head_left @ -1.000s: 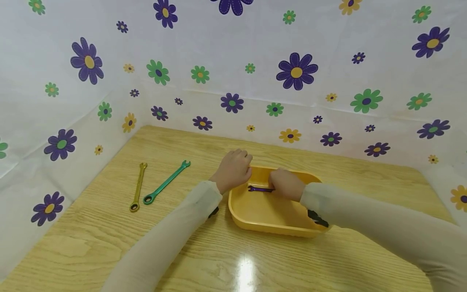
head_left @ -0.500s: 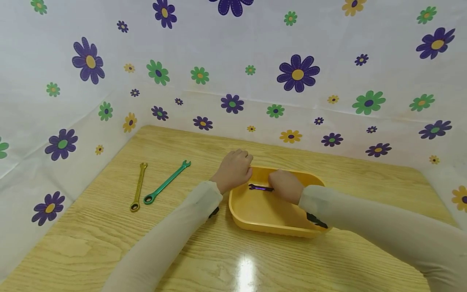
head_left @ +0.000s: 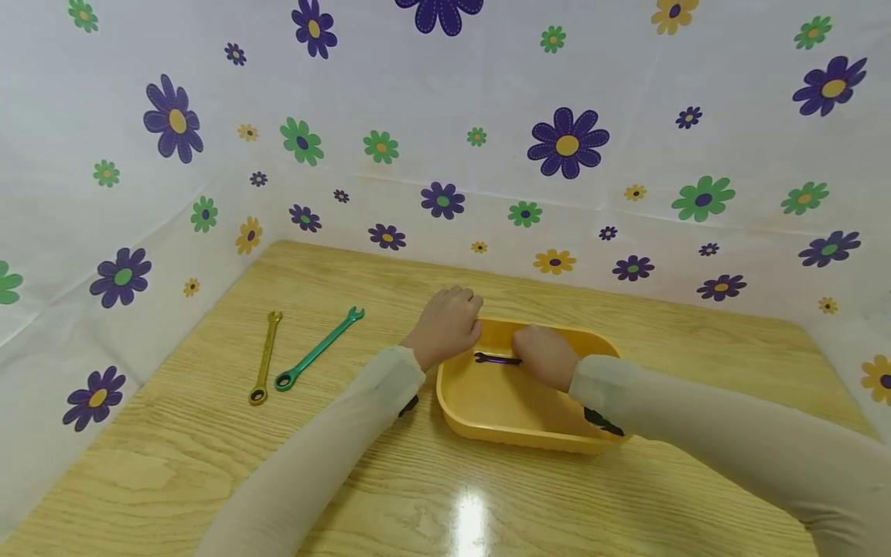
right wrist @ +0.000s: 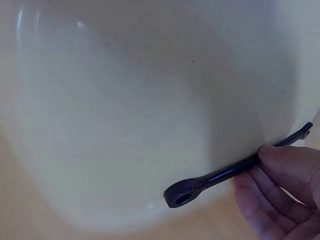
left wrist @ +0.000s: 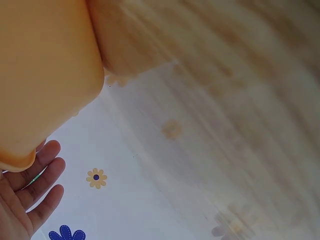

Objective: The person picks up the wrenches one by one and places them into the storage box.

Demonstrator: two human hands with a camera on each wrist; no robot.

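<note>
Scarcely any movement since one second earlier

Both the left hand (head_left: 445, 326) and the right hand (head_left: 546, 354) keep their places at the basin (head_left: 487, 398). The left holds its far left corner, fingers outside the rim. The right pinches the purple wrench (right wrist: 227, 172) between thumb and fingers inside the basin; whether the tool touches the bottom cannot be told. On the table (head_left: 390, 480), left of the basin, lie the gold wrench (head_left: 266, 357) and green wrench (head_left: 320, 346), ring ends close together.

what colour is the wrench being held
The wrench is dark purple, clearest in the right wrist view.
</note>
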